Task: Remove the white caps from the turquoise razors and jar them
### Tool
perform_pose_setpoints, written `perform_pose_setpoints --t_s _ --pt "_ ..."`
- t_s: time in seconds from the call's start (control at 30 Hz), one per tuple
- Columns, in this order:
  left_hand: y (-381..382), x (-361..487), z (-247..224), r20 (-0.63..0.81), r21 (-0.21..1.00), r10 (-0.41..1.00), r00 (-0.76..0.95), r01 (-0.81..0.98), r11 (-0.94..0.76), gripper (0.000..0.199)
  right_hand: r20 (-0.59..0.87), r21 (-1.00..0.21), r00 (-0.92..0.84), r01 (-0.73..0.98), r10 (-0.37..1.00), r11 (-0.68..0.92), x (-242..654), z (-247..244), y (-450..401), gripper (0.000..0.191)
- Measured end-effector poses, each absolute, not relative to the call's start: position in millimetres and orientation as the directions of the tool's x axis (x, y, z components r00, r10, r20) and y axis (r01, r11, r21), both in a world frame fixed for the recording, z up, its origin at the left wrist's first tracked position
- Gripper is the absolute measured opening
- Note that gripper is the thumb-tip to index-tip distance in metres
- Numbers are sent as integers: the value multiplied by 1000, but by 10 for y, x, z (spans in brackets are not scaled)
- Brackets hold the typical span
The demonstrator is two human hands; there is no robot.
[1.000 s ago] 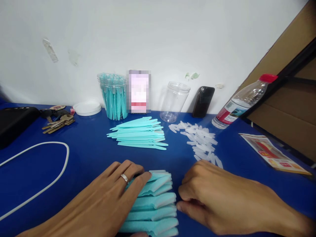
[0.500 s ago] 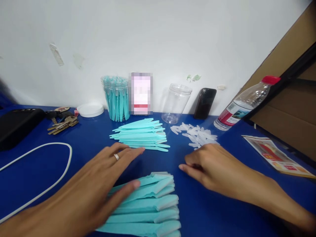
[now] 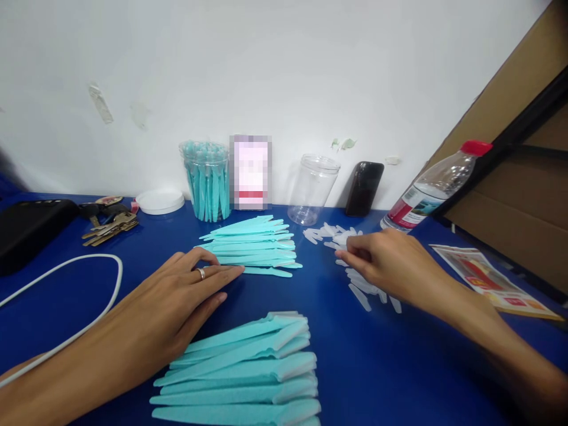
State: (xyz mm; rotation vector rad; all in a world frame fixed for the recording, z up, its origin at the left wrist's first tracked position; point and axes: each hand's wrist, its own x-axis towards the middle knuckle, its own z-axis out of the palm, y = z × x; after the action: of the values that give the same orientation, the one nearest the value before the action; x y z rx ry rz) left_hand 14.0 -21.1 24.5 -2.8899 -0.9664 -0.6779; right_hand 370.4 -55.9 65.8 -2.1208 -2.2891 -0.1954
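Observation:
Several thin teal pieces [image 3: 252, 239] lie in a stack across the blue table, and my left hand [image 3: 190, 290] touches the near left end of the lowest one. Its fingers are stretched out, a ring on one. Nearer to me is a second row of teal pieces [image 3: 266, 373] with pale covers on their right ends. At the right, my right hand [image 3: 377, 254] is closed in a pinch over a scattered heap of small whitish translucent pieces [image 3: 361, 281]. What its fingertips hold, if anything, cannot be made out.
Along the wall stand a clear jar of teal pieces [image 3: 206, 183], a blurred-out screen [image 3: 251, 171], a clear empty jar [image 3: 313, 189], a black phone [image 3: 364, 189] and a bottle [image 3: 437, 186]. Keys [image 3: 110, 225], a white lid [image 3: 160, 201] and a white cable [image 3: 119, 278] lie left.
My left hand has moved off the near row to the back stack's edge. My right hand has moved up over the whitish pieces, uncovering more of them below it.

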Motion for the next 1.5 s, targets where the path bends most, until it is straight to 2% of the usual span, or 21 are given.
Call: perform_pose_setpoints --t_s 0.1,0.27,0.43,0.57,0.7,0.8,0.93,1.03,1.13,1.2,1.27,1.3,1.37,1.5 --pt "-169 118 213 415 54 522 745 552 -832 36 88 80 -66 995 994 59 3708 655 -537 43" --pt "-83 72 110 430 101 515 742 527 -844 27 63 72 -51 996 997 46 3707 676 -527 44" --pt "-6 20 59 401 154 531 747 516 -842 20 19 112 -42 993 999 39 3754 656 -491 11" --pt "-8 46 96 394 110 533 749 537 -836 30 -32 115 -64 991 997 67 3780 574 -459 16" --pt "-30 78 140 393 -8 516 761 564 -826 47 -20 110 -67 992 998 69 3778 492 -438 19" --pt "-39 86 160 360 -46 531 767 583 -811 47 11 109 -70 992 997 68 3760 474 -428 17" --pt "-48 99 179 359 -19 542 760 587 -809 42 101 80 -53 996 994 45 3729 501 -438 15" --pt "-64 100 186 344 20 551 760 581 -814 37 278 -39 -67 996 958 81 3708 531 -468 10" --pt "-81 86 174 318 49 571 756 589 -807 33 379 -297 -28 943 925 150 3664 577 -510 8" --pt "-84 75 155 314 73 578 753 588 -805 30 298 -569 12 805 955 168 3610 624 -541 12" --pt "-79 68 134 325 94 587 741 592 -800 29 133 -825 13 555 991 104 3544 670 -571 20" --pt "-73 67 126 335 99 587 737 592 -800 29 48 -908 2 416 999 42 3512 685 -583 24" --pt "-59 68 117 355 96 576 736 584 -806 31 -81 -980 -17 182 997 -77 3460 692 -602 30" --pt "-44 78 118 397 54 526 752 553 -832 38 -176 -976 -65 -118 982 -183 3412 634 -614 37"
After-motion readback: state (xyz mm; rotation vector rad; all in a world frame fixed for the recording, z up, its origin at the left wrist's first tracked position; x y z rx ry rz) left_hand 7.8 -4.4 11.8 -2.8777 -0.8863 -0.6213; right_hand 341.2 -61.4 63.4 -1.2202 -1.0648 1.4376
